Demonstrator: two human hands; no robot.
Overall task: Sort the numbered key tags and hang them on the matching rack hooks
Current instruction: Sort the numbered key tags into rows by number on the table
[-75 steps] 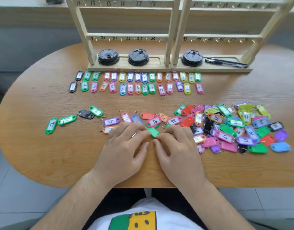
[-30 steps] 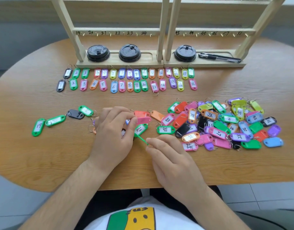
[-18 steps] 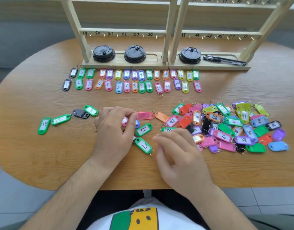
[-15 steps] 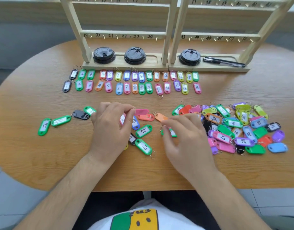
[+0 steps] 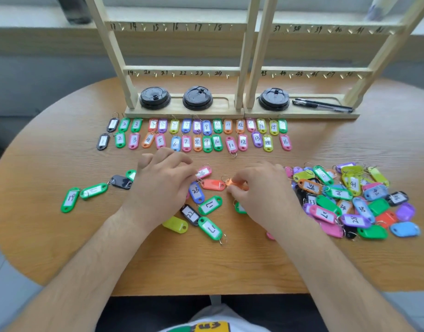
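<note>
- A pale wooden rack (image 5: pixel 182 71) with numbered hooks stands at the far side of the table; two sorted rows of coloured plastic key tags (image 5: pixel 197 141) lie just before its base.
- The left hand (image 5: pixel 162 188), in front of the rack's left half, has its fingers curled and pinches a pink plastic tag (image 5: pixel 203 172).
- The right hand (image 5: pixel 263 196), beside it, pinches an orange plastic tag (image 5: pixel 238 186) at its fingertips.
- An unsorted heap of tags (image 5: pixel 350 200) lies before the rack's right half.

Plastic key tags (image 5: pixel 194 136) in many colours, numbered up to 16, lie flat in two tidy rows on the worktop (image 5: pixel 38 161) just before the upright wooden hook rack (image 5: pixel 244 68), its rails hand-numbered. A jumbled tag pile (image 5: pixel 350 200) sprawls at right. The left hand (image 5: pixel 158 185) pinches a pink tag (image 5: pixel 203 172), and the right hand (image 5: pixel 266 195) an orange tag (image 5: pixel 235 184).
</note>
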